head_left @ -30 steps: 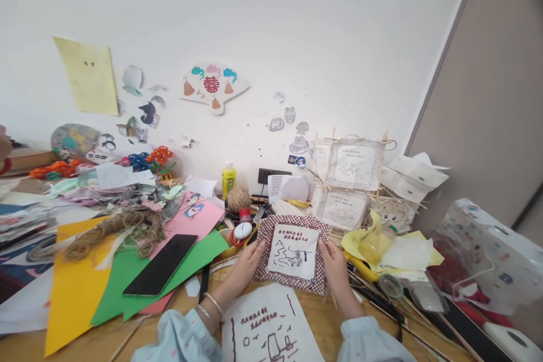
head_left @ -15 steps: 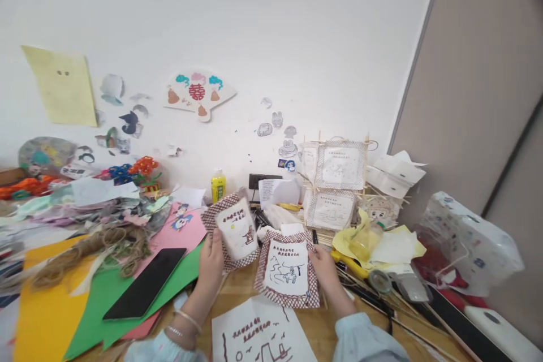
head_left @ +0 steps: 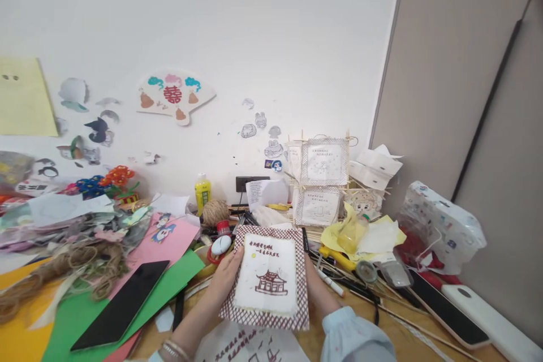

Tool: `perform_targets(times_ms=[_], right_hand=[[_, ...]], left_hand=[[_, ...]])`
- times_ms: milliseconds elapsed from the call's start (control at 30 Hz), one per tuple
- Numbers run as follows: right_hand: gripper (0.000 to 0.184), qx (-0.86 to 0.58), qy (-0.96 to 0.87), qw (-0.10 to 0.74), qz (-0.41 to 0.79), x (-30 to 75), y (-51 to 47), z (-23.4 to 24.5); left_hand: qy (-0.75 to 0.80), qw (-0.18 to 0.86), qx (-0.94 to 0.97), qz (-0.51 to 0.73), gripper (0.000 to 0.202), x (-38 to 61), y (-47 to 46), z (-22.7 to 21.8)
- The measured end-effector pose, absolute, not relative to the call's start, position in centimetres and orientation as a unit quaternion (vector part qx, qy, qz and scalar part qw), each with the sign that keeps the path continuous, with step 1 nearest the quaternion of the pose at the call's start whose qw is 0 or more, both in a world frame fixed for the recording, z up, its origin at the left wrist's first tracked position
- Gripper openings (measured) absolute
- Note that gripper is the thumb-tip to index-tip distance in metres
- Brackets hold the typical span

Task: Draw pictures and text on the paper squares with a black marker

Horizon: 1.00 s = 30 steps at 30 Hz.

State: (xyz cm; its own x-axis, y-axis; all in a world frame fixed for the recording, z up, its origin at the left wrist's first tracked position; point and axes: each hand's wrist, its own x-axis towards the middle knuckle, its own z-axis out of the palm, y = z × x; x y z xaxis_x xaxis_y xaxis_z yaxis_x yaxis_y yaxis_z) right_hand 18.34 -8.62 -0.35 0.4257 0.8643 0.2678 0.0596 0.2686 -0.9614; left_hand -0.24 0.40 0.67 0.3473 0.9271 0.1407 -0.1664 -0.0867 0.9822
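Between my two hands is a picture card (head_left: 266,277) with a brown lattice border. Its white panel shows a boat-like pavilion, a small yellow dot and brown handwriting. My left hand (head_left: 227,277) is closed on the card's left edge, the fingertips hidden behind it. At the right edge my right hand (head_left: 317,288) grips the same card, its fingers mostly out of sight. The second bordered card is not visible; whether it lies behind this one, I cannot tell. Below the card, partly covered, a white sheet with a brown drawing (head_left: 250,345) lies on the table.
A black tablet-like slab (head_left: 123,305) rests on green paper (head_left: 68,317) at the left, near a rope bundle (head_left: 97,271). Behind the card are a twine ball (head_left: 215,213) and a yellow bottle (head_left: 202,195). A stick frame with pictures (head_left: 324,164) stands at back right, beside yellow paper (head_left: 339,235).
Both hands have come together at the middle. The pavilion card now faces me upright in front, and the horse-like picture card is out of sight. The view has turned right.
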Motion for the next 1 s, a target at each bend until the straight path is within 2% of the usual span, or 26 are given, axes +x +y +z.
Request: perform_targets(times_ms=[133, 333, 567, 733, 867, 1000], right_hand=[[0.037, -0.424, -0.384, 0.708, 0.413, 18.2, -9.2, 1.1], [0.05, -0.402, -0.343, 0.718, 0.453, 18.2, -9.4, 2.5], [0.064, -0.426, -0.361, 0.746, 0.364, 19.0, -9.0, 1.3], [0.055, -0.428, -0.383, 0.75, 0.328, 20.1, -8.4, 0.3], [0.056, -0.445, -0.389, 0.741, 0.318, 20.7, -8.5, 0.3], [0.057, -0.483, -0.405, 0.709, 0.317, 20.9, -8.2, -0.2]], left_hand=[[0.361, 0.485, 0.625, 0.494, 0.054, 0.5, 1.4, 0.1], [0.337, 0.474, 0.659, 0.477, 0.05, 0.6, 1.1, -0.1], [0.315, 0.476, 0.676, 0.466, 0.056, 0.8, 0.1, 0.2], [0.305, 0.469, 0.669, 0.49, 0.057, 0.4, -0.2, 0.6], [0.287, 0.446, 0.671, 0.518, 0.054, 0.1, 0.1, 0.5], [0.307, 0.472, 0.664, 0.493, 0.056, 0.4, 0.4, -0.3]])
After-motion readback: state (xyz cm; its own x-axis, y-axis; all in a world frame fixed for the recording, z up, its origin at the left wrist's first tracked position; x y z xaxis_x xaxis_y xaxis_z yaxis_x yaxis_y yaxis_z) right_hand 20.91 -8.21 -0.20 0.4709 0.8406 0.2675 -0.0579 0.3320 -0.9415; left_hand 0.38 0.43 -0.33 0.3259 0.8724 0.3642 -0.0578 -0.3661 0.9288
